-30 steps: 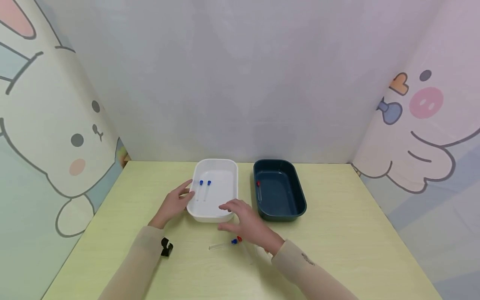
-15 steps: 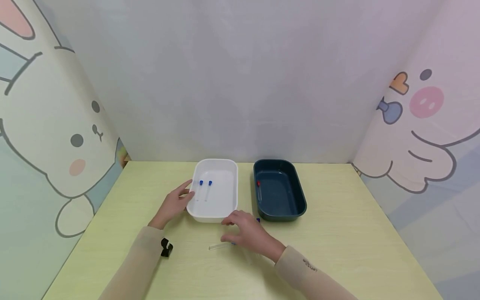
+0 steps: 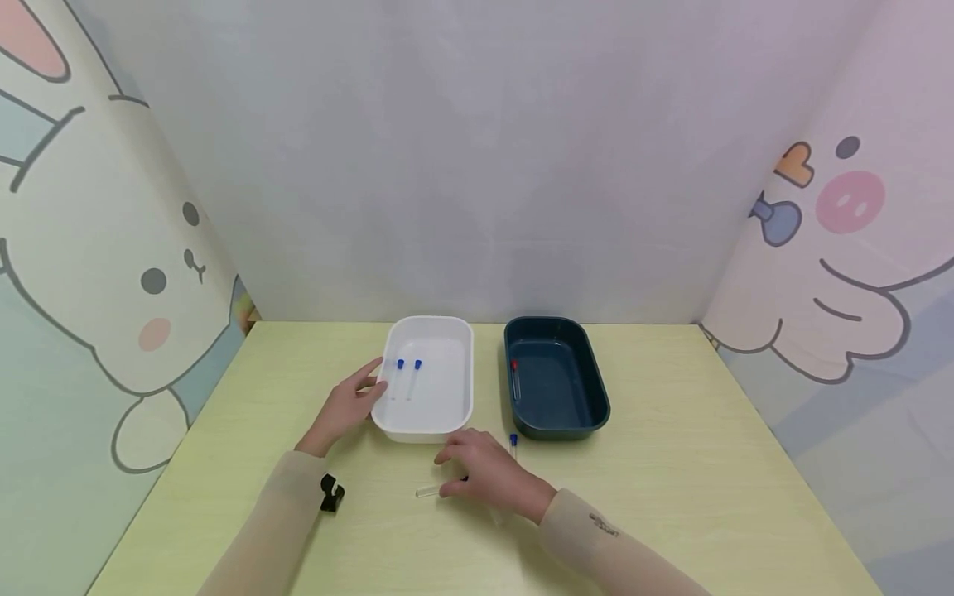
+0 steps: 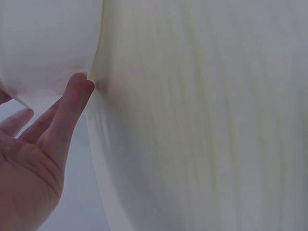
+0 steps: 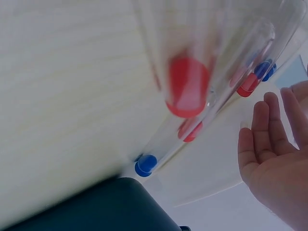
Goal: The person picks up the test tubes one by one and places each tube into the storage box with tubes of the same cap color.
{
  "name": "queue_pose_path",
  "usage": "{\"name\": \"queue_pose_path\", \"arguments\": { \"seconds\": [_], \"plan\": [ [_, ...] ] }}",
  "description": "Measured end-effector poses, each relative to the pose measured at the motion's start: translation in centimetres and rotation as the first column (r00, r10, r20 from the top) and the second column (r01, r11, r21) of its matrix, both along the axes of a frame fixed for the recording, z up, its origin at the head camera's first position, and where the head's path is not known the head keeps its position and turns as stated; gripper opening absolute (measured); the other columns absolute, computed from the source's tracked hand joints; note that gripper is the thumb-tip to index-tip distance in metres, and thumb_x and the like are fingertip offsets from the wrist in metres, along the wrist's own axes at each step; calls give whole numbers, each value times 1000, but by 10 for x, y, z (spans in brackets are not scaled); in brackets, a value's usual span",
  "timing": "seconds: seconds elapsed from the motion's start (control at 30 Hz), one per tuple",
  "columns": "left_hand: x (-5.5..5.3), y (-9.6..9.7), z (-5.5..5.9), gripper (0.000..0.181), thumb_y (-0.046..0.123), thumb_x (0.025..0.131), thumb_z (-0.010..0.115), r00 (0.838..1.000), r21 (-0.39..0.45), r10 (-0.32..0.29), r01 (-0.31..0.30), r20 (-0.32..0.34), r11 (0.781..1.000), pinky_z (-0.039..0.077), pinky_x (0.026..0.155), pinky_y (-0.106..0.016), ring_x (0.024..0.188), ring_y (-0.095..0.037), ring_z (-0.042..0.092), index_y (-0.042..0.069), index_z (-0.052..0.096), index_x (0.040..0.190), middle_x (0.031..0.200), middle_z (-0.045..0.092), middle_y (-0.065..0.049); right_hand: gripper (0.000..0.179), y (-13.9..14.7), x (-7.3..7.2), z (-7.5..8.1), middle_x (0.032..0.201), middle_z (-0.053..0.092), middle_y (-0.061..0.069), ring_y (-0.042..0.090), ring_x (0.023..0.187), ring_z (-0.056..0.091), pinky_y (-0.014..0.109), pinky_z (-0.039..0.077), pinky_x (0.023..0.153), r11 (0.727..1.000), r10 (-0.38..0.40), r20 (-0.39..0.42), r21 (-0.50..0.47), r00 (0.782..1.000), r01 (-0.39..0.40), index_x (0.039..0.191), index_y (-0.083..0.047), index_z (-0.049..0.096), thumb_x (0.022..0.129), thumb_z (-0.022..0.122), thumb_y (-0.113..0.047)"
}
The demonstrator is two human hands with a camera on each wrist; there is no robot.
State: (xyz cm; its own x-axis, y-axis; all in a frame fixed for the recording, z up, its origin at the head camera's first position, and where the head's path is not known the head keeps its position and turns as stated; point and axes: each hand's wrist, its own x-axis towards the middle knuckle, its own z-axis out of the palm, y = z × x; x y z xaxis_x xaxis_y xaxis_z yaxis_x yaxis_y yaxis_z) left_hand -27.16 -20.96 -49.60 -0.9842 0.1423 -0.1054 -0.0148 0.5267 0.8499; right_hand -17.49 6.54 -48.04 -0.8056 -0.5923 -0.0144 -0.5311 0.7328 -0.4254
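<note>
My left hand [image 3: 344,411] touches the left side of the white tray [image 3: 450,385] with extended fingers; in the left wrist view, fingertips [image 4: 79,84] meet the tray's edge. Two blue-capped test tubes [image 3: 413,381] lie inside that tray. Over the table in front of it, my right hand [image 3: 488,472] hovers with fingers apart and nothing between them. A clear test tube [image 3: 427,492] lies under its thumb, its capped end hidden by the hand. In the right wrist view, red-capped tubes [image 5: 187,91] and blue-capped tubes [image 5: 146,165] lie beside the relaxed right fingers.
To the right of the white tray stands a dark blue tray [image 3: 559,389] with one red-capped tube [image 3: 515,381] along its left wall. Another blue-capped tube [image 3: 513,442] lies just in front of it. A small black object [image 3: 331,493] shows beside the left sleeve.
My right hand has drawn back from over the white tray's front edge and lowered toward the tubes on the table. One blue-capped tube in the tray shifted slightly right. The left hand stays put.
</note>
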Motion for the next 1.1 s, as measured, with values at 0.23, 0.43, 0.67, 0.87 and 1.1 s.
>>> {"name": "queue_pose_path", "arguments": {
  "seconds": [0.23,0.43,0.67,0.87,1.1],
  "plan": [
    [0,0,-1,60,28,108,54,1000,-5,2,-2,-3,1000,65,83,-33,119,-38,69,20,31,164,150,53,-28,30,-5,-3,-3,110,68,-10,6,106,55,28,47,99,999,34,-32,27,999,-33,112,-21,79,86,85,-35],
    [1,-1,0,60,28,109,53,1000,-5,-4,4,-9,1000,65,82,-33,120,-38,69,19,30,164,150,52,-29,25,-9,-3,-8,108,69,-9,7,107,56,26,46,97,996,72,-66,52,995,-69,108,-22,80,86,84,-33],
    [1,0,0,61,28,109,53,1000,9,-6,6,3,1000,65,82,-33,121,-38,68,20,30,164,151,52,-29,19,-14,-2,-11,104,69,-13,4,103,56,23,46,97,992,92,-74,89,993,-85,104,-25,81,87,84,-31],
    [1,0,0,60,28,109,53,1000,-6,-8,8,-5,1000,65,82,-33,120,-39,68,19,30,164,150,52,-29,14,-18,1,-11,94,69,-17,-1,89,52,18,45,90,985,127,-79,129,989,-116,101,-28,81,87,84,-29],
    [1,0,1,60,29,109,52,1000,-6,-11,11,-4,1000,65,84,-33,123,-40,67,19,29,164,151,51,-29,13,-22,3,-2,92,70,-18,-2,85,54,15,43,86,972,191,-100,161,976,-174,102,-28,81,90,81,-26]
  ]
}}
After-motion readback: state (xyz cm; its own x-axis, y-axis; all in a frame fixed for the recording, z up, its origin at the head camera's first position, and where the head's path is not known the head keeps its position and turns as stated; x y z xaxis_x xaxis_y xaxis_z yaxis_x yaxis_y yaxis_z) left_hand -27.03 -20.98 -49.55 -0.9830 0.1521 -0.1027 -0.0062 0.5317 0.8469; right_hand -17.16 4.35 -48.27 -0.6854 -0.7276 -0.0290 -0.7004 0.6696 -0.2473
